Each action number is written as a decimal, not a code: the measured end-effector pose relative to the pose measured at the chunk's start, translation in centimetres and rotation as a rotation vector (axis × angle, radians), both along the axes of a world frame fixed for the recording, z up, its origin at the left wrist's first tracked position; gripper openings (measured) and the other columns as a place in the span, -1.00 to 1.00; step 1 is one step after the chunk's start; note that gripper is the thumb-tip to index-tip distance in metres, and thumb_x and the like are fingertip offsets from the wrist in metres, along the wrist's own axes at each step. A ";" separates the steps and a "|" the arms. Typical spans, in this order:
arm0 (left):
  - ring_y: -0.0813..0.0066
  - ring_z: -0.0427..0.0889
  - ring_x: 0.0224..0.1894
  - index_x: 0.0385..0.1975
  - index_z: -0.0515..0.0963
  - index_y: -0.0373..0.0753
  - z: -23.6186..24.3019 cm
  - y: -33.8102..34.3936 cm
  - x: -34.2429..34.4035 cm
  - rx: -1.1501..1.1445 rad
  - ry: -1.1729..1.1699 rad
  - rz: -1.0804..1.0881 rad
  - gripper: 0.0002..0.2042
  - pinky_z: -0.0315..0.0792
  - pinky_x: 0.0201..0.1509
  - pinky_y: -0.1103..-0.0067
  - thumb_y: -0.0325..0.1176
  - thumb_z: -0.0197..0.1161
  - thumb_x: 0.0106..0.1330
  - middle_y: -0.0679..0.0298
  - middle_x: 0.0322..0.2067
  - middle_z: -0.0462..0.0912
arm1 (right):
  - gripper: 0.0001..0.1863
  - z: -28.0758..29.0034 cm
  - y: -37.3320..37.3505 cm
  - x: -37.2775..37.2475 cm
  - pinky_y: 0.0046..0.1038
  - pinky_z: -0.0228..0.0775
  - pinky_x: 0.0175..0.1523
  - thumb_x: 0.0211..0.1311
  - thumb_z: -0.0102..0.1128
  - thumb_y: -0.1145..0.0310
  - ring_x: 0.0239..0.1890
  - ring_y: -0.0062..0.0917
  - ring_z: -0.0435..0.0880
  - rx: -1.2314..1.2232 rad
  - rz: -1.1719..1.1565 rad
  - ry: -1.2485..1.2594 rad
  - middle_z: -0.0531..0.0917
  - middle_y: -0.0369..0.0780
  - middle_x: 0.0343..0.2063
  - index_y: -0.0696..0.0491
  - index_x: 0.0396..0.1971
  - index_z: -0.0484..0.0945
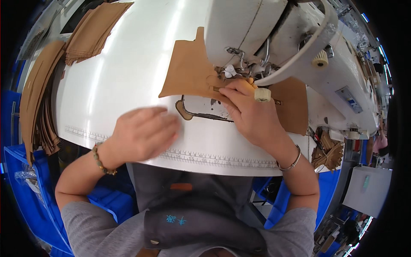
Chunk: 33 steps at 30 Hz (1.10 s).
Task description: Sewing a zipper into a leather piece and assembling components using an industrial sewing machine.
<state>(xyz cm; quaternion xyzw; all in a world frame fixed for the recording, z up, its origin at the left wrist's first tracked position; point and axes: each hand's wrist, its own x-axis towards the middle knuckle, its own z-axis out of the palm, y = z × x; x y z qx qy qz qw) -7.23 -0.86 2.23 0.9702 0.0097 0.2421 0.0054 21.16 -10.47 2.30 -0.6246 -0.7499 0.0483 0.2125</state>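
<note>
A brown leather-like panel (185, 70) lies under the head of a white sewing machine (239, 32), and a stitched outline and a small tab show on it by the needle area. My right hand (257, 115) is on the panel beside the presser foot, its fingers closed on the panel near the small tab. The needle itself is hidden. My left hand (145, 132) hovers over the white table, left of the panel, smeared by motion; whether it holds anything is unclear. Between the hands, a small tan tab with a dark edge (184, 110) rests by the machine's bed plate.
Stacks of brown panels (96, 32) and long brown pieces (38, 98) sit at the left. A printed ruler strip (222, 162) follows the table's near edge. Brown scraps (329, 150) lie at the right. Blue bins (109, 201) stand below the table.
</note>
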 end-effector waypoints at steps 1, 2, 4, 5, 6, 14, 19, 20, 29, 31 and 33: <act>0.10 0.68 0.10 -0.11 0.68 -0.29 -0.7 0.8 0.4 -0.085 0.045 0.131 -0.73 0.58 0.13 0.34 -0.34 0.43 0.23 0.15 0.08 0.70 | -0.69 0.0 0.1 -0.1 -0.28 0.59 -0.03 0.35 0.31 0.34 -0.11 -0.26 0.73 -0.017 0.008 0.000 0.67 -0.20 0.00 0.14 0.02 0.69; 0.07 0.65 0.16 -0.12 0.68 -0.29 -1.3 1.9 1.0 -0.168 0.112 0.270 -0.76 0.54 0.21 0.31 -0.36 0.41 0.25 0.14 0.13 0.69 | -0.71 0.0 0.3 -0.1 -0.25 0.59 -0.06 0.30 0.35 0.34 -0.17 -0.23 0.71 0.019 0.003 0.037 0.68 -0.24 -0.03 0.13 -0.04 0.70; 0.05 0.50 0.34 -0.01 0.66 -0.27 -2.2 4.4 2.4 -0.181 0.119 0.283 -0.71 0.37 0.38 0.25 -0.38 0.39 0.28 0.11 0.28 0.57 | -0.73 -0.1 0.4 -0.2 -0.22 0.59 -0.08 0.26 0.39 0.33 -0.23 -0.21 0.70 0.052 0.015 0.064 0.70 -0.27 -0.06 0.12 -0.09 0.71; 0.14 0.50 0.31 0.03 0.64 -0.23 -2.7 5.7 3.6 -0.183 0.104 0.288 -0.69 0.37 0.34 0.25 -0.28 0.33 0.34 0.17 0.25 0.57 | -0.75 -0.1 0.4 -0.2 -0.23 0.59 -0.07 0.28 0.37 0.34 -0.21 -0.21 0.70 0.038 -0.015 0.087 0.70 -0.25 -0.07 0.12 -0.10 0.72; 0.23 0.50 0.28 0.08 0.63 -0.18 -3.2 6.9 4.9 -0.171 0.042 0.257 -0.66 0.37 0.29 0.26 -0.17 0.28 0.40 0.24 0.22 0.57 | -0.76 -0.1 0.3 -0.3 -0.24 0.59 -0.05 0.30 0.34 0.34 -0.20 -0.21 0.70 -0.002 -0.059 0.108 0.71 -0.24 -0.08 0.13 -0.11 0.73; 0.24 0.54 0.21 0.30 0.47 -0.10 -6.5 14.4 13.2 -0.437 0.001 0.233 -0.52 0.19 0.33 -0.01 -0.09 0.20 0.44 0.25 0.24 0.57 | -0.74 0.1 0.4 -0.1 -0.28 0.58 0.03 0.32 0.31 0.35 -0.11 -0.23 0.73 -0.005 -0.026 0.101 0.70 -0.21 -0.03 0.13 -0.06 0.73; 0.23 0.54 0.20 0.32 0.45 -0.09 -8.2 15.7 14.2 -0.403 0.085 0.246 -0.50 0.17 0.35 -0.03 -0.08 0.20 0.43 0.24 0.25 0.57 | -0.72 0.3 0.4 0.0 -0.30 0.57 0.01 0.30 0.31 0.35 -0.14 -0.26 0.74 -0.006 -0.002 0.040 0.68 -0.22 -0.03 0.14 -0.04 0.71; 0.23 0.55 0.20 0.32 0.45 -0.09 -8.3 15.9 14.3 -0.383 0.114 0.253 -0.50 0.17 0.35 -0.04 -0.08 0.20 0.43 0.24 0.25 0.57 | -0.71 0.4 0.3 0.0 -0.30 0.57 0.00 0.30 0.31 0.35 -0.15 -0.27 0.74 -0.027 -0.004 0.051 0.67 -0.22 -0.03 0.14 -0.04 0.70; 0.20 0.56 0.21 0.34 0.43 -0.09 -8.0 16.4 14.3 -0.302 0.260 0.209 -0.47 0.09 0.41 -0.10 -0.05 0.19 0.42 0.24 0.26 0.57 | -0.68 0.6 0.3 0.0 -0.28 0.56 -0.01 0.26 0.30 0.36 -0.17 -0.26 0.73 -0.052 0.000 0.054 0.65 -0.23 -0.02 0.13 -0.01 0.69; 0.20 0.56 0.22 0.34 0.43 -0.10 -7.3 16.1 13.2 -0.313 0.222 0.150 -0.47 0.05 0.44 -0.13 -0.04 0.18 0.42 0.24 0.27 0.57 | -0.67 0.4 0.3 0.1 -0.28 0.56 -0.01 0.25 0.31 0.36 -0.15 -0.26 0.73 -0.061 0.000 0.056 0.65 -0.24 -0.01 0.13 0.00 0.69; 0.19 0.54 0.26 0.35 0.42 -0.09 -6.4 16.0 12.3 -0.419 0.273 0.092 -0.45 0.01 0.48 -0.18 -0.01 0.17 0.42 0.24 0.30 0.55 | -0.62 0.1 0.2 0.1 -0.26 0.57 -0.01 0.19 0.34 0.37 -0.11 -0.26 0.71 0.002 0.016 -0.026 0.63 -0.25 0.01 0.12 0.02 0.69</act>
